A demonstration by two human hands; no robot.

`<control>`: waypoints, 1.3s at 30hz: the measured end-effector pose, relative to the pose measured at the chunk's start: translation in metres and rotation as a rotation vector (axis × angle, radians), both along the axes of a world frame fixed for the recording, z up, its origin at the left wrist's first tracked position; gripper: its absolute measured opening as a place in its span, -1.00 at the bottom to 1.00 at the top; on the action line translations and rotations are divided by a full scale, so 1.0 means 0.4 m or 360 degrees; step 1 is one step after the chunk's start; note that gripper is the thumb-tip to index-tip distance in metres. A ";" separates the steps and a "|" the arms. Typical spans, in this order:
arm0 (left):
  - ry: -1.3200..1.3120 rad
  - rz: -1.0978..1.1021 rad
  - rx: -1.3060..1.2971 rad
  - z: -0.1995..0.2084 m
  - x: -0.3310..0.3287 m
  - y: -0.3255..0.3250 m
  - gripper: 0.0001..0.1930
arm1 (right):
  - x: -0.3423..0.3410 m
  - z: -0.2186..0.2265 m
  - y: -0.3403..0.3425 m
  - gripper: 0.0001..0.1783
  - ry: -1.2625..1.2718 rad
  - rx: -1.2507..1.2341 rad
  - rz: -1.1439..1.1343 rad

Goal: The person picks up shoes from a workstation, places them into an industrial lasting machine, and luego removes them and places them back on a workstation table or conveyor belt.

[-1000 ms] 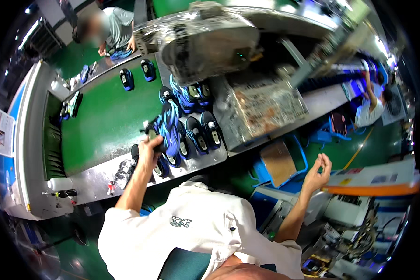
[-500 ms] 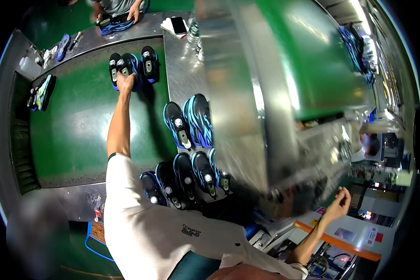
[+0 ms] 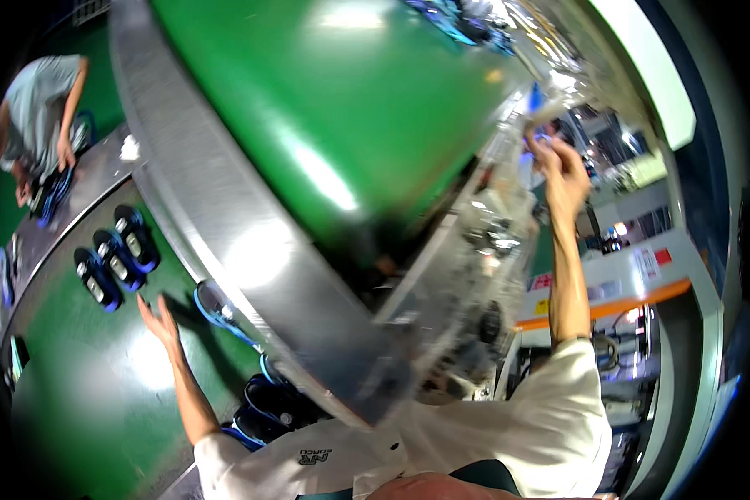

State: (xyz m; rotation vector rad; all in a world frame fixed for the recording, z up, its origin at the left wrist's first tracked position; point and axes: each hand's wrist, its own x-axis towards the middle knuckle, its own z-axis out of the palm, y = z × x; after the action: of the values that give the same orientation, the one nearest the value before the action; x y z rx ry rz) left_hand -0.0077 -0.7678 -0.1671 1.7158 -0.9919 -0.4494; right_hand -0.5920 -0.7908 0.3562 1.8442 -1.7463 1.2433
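Note:
My left hand (image 3: 162,323) is open over the green belt, fingers apart and holding nothing. Just beyond its fingertips stand three black shoes with blue soles, a left one (image 3: 97,279), a middle one (image 3: 119,260) and a right one (image 3: 137,239). My right hand (image 3: 565,173) is raised at the far right, beside clear plastic sheeting (image 3: 508,217). Its fingers are loosely bent and apart, and I see nothing held in them. More black and blue shoes (image 3: 267,400) sit close to my body, partly hidden by a metal frame.
A broad metal frame (image 3: 250,242) edges a second green surface (image 3: 308,108) in the middle, blurred by motion. Shoes (image 3: 446,21) lie at its far end. At the upper left a co-worker (image 3: 42,108) handles a shoe (image 3: 54,196). A white machine with an orange edge (image 3: 617,304) stands right.
My left hand has let go of the middle shoe on the belt and drawn back. My right hand has risen and moved further away from my body. The view has swung to the right.

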 end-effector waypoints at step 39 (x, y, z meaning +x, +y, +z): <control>0.0976 -0.0594 0.0400 0.353 -0.500 0.538 -0.77 | 0.190 0.167 -0.417 -0.05 0.0718 0.1212 0.0699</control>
State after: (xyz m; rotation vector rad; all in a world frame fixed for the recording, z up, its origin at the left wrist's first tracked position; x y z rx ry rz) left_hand -0.2078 -0.5526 -0.0259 1.4546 -0.8142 -1.3021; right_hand -0.5160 -0.9577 0.4231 2.7623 -1.7158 0.1726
